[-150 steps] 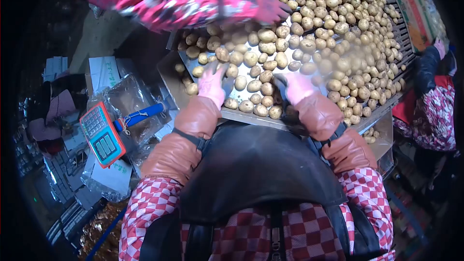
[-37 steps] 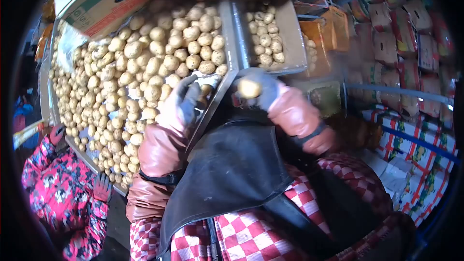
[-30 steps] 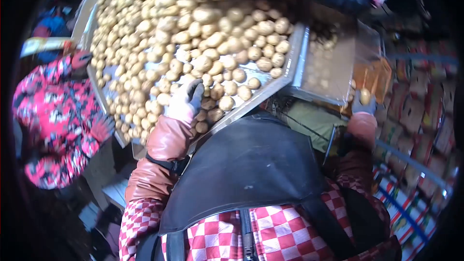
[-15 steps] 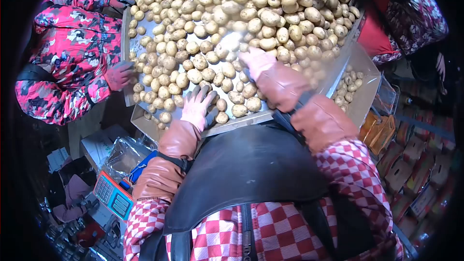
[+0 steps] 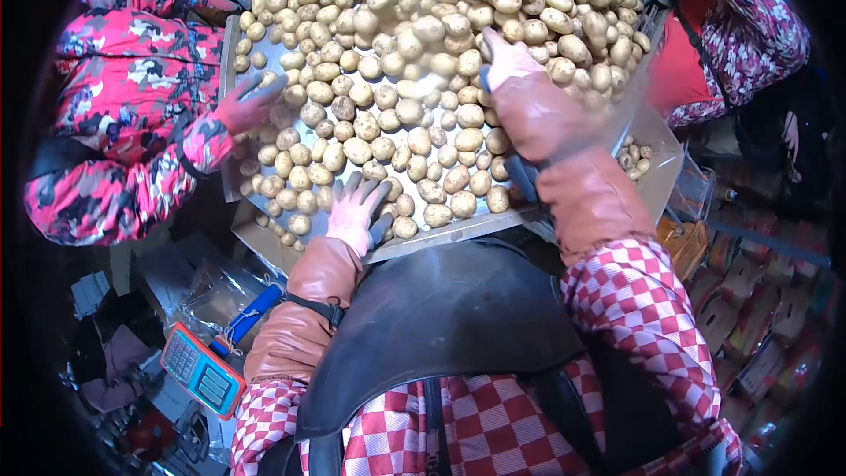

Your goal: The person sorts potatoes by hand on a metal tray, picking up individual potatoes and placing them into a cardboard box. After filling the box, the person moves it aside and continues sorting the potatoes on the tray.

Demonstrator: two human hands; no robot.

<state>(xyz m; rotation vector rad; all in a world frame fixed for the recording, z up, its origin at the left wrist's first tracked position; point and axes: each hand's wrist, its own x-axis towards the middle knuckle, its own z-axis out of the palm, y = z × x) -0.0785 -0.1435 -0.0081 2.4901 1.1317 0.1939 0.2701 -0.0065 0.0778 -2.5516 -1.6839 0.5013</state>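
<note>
Potatoes point(image 5: 363, 126) cover a metal-topped sorting table point(image 5: 308, 134), loosely scattered in front and heaped at the back right. My left hand point(image 5: 352, 216), in a pink glove with dark fingertips, lies with fingers spread on potatoes by the table's front edge. Farther in, my right hand point(image 5: 511, 60), gloved the same way, reaches against the front of the heap point(image 5: 555, 22). Its thumb stands apart from the fingers, and I see no potato gripped in it; some fingertips are partly hidden.
A co-worker's gloved hand point(image 5: 251, 103) is over the table's left side; another person point(image 5: 696, 62) stands at the right. Potatoes also lie in a side bin point(image 5: 656, 137) at the right. A scale's keypad display point(image 5: 203, 370) is at lower left, cardboard boxes point(image 5: 745, 286) at lower right.
My right hand has moved farther in and to the right, up to the heap. My left hand stays nearly in place. The left co-worker's lower hand has moved in over the potatoes.
</note>
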